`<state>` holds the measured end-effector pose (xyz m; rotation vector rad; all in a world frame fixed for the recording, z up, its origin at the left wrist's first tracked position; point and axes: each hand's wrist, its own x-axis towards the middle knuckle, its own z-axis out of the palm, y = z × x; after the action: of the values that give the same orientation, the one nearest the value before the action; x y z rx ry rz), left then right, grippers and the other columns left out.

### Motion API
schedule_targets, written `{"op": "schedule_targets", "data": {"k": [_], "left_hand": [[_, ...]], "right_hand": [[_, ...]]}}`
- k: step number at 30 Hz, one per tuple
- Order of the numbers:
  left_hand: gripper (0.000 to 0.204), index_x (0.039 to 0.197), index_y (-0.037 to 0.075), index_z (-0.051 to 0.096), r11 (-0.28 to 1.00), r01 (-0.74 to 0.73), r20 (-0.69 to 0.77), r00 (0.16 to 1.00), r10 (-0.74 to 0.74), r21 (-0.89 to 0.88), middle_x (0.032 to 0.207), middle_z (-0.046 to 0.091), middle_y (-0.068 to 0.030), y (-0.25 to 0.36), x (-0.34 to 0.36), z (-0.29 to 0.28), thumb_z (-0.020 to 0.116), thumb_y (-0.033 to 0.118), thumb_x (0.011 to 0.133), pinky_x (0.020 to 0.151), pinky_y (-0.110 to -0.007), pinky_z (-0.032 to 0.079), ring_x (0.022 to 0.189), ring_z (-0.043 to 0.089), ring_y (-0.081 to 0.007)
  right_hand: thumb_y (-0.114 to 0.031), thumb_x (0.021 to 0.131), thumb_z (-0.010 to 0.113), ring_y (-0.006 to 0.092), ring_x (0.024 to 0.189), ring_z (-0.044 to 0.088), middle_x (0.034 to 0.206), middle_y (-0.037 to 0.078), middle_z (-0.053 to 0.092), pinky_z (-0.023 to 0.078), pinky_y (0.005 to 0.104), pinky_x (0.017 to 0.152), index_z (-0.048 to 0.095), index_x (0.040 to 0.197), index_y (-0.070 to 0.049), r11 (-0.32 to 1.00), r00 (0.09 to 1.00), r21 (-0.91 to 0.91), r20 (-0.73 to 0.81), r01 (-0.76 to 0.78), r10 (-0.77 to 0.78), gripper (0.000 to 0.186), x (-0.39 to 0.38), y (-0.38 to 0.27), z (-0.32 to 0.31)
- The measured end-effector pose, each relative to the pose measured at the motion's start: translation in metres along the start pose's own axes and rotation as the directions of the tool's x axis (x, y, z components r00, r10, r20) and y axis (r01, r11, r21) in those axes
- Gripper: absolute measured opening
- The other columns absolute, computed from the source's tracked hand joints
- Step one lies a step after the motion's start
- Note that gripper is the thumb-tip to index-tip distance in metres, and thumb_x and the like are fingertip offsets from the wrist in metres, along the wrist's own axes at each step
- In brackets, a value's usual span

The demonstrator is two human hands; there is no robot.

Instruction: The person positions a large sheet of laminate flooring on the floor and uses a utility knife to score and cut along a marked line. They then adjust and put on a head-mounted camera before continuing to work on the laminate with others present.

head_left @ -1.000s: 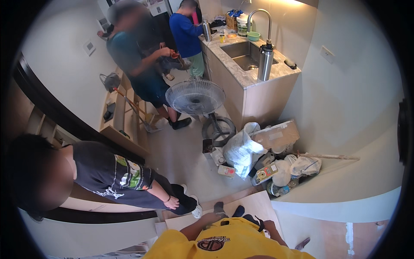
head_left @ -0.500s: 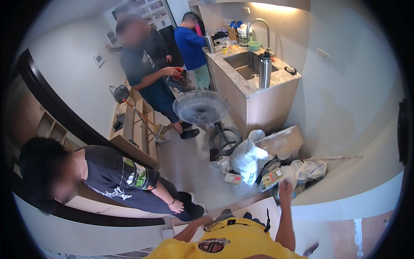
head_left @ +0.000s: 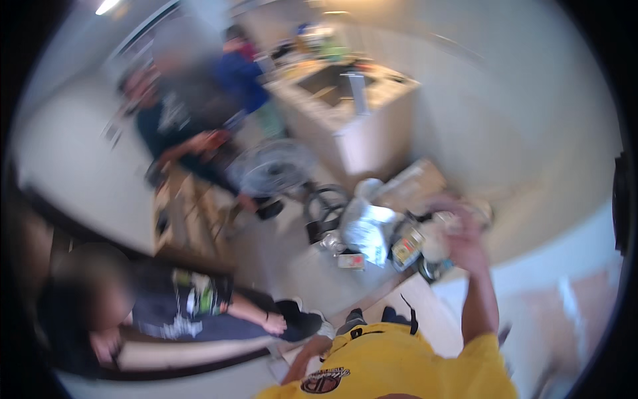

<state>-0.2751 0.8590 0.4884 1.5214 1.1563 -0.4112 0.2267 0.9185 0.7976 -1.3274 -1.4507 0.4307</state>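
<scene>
My right hand [head_left: 460, 233] is raised in front of me on the right, with the arm stretched forward. Motion smears its fingers, and I see no object in it. In the picture it overlaps a pale bag [head_left: 436, 243] in the pile of things by the wall; whether it touches the bag I cannot tell. Low beside my waist, my left hand [head_left: 318, 344] rests near the hem of my yellow shirt [head_left: 392, 359], its fingers mostly hidden. Beyond my feet lie a white plastic bag [head_left: 365, 229], a carton [head_left: 415, 186] and a small box [head_left: 351, 261].
A standing fan [head_left: 276, 167] stands on the floor before a counter with a sink [head_left: 325, 85]. A person in dark clothes [head_left: 193, 302] is close on my left. Farther back are a person in a dark green shirt [head_left: 176, 116] and one in blue [head_left: 240, 78].
My right hand has risen and reached farther forward and to the right. The whole view has swung and blurred, with the counter, fan and people shifting left in it. My left hand stays by my waist.
</scene>
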Motion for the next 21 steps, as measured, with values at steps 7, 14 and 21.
{"op": "schedule_targets", "data": {"k": [7,14,21], "left_hand": [[0.02,0.099,0.001,0.063,0.588,-0.688,0.077,0.675,0.734,0.425,0.07,0.055,-0.0079,0.172,-0.03,-0.041,0.058,0.02,0.095,0.065,-0.04,0.047,0.065,0.056,-0.0208],[0.023,0.097,0.002,0.061,0.817,-0.264,-0.119,0.964,0.237,-0.513,0.073,0.055,-0.0028,0.257,0.022,-0.045,0.063,0.025,0.095,0.073,-0.038,0.052,0.073,0.058,-0.0167],[0.052,0.113,-0.001,0.066,0.899,-0.375,0.549,0.811,0.2,0.227,0.094,0.07,-0.0157,0.202,0.143,0.023,0.058,0.048,0.094,0.083,-0.041,0.053,0.094,0.068,-0.0303]], "right_hand": [[-0.029,0.088,0.063,0.0403,0.106,0.063,0.106,0.021,0.067,0.051,0.0518,0.089,0.06,0.112,-0.001,0.511,0.596,-0.566,0.043,-0.647,0.802,0.037,-0.227,0.222,0.078],[-0.021,0.08,0.062,0.0358,0.125,0.058,0.128,0.026,0.062,0.047,0.043,0.105,0.062,0.122,0.006,-0.243,-0.246,0.057,-0.37,-0.968,0.896,0.05,-0.555,0.2,0.086],[-0.023,0.085,0.059,0.0367,0.119,0.061,0.123,0.027,0.064,0.051,0.0456,0.098,0.066,0.117,0.003,-0.394,-0.607,0.501,-0.39,-0.771,0.692,0.042,-0.625,0.108,0.1]]}}
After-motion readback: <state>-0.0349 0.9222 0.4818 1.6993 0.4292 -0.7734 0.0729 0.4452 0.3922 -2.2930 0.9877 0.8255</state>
